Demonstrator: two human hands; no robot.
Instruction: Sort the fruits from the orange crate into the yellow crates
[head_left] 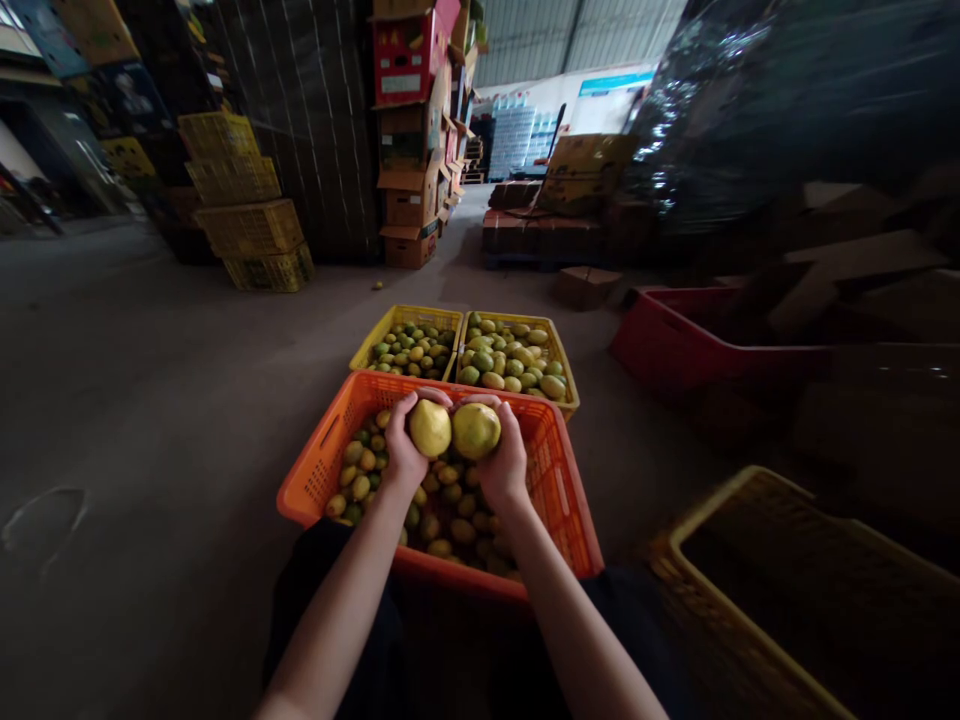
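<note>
My left hand (pixel 403 448) is closed around a yellow lemon (pixel 430 430), with the fingers behind it and the thumb along its side. Close beside it, my right hand (pixel 510 462) grips another lemon (pixel 477 433), yellow with a greenish tint. Both are held up over an orange plastic crate (pixel 571 500) in front of my legs. Inside that crate lies a loose layer of yellow and green fruit (pixel 439 527), partly hidden by my hands and forearms. Against its far side stand two yellow crates, the left one (pixel 362 357) and the right one (pixel 568 378), both filled with similar fruit.
A yellow crate (pixel 739 500) stands at my right, with a red bin (pixel 660 335) and cardboard pieces (pixel 862 265) beyond. Stacked yellow crates (pixel 247 230) and tall box stacks (pixel 409 190) rise further back. One small fruit (pixel 378 285) lies on the floor.
</note>
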